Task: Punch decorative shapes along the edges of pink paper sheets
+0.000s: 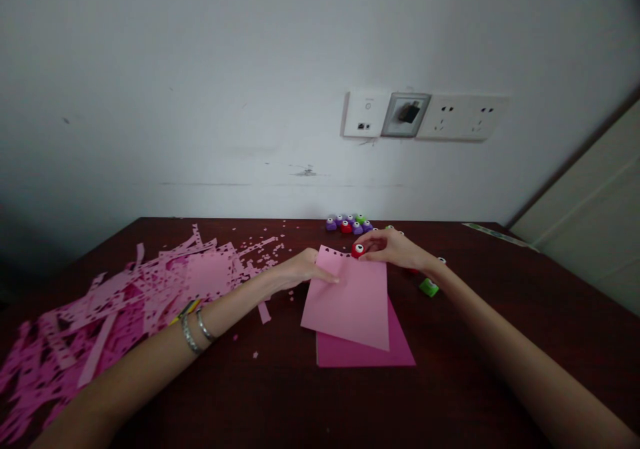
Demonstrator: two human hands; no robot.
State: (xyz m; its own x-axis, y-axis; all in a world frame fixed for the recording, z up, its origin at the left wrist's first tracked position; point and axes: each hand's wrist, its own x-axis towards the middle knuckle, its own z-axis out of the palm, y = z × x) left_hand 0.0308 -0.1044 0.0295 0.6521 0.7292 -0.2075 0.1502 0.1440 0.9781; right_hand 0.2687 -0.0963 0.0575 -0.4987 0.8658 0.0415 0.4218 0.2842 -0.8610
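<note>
My left hand grips the upper left side of a light pink paper sheet, its thumb lying on top. Small holes run along the sheet's far edge, beginning at the left corner. At that same edge, my right hand has its fingers closed around a red craft punch with a white-and-black button. Under the light sheet lies darker magenta paper, partly covered.
Punched pink paper strips are heaped on the left, with tiny cut-outs scattered beside them. Several purple, red and green punches stand near the wall. A green punch lies under my right forearm. A ruler-like strip lies at back right.
</note>
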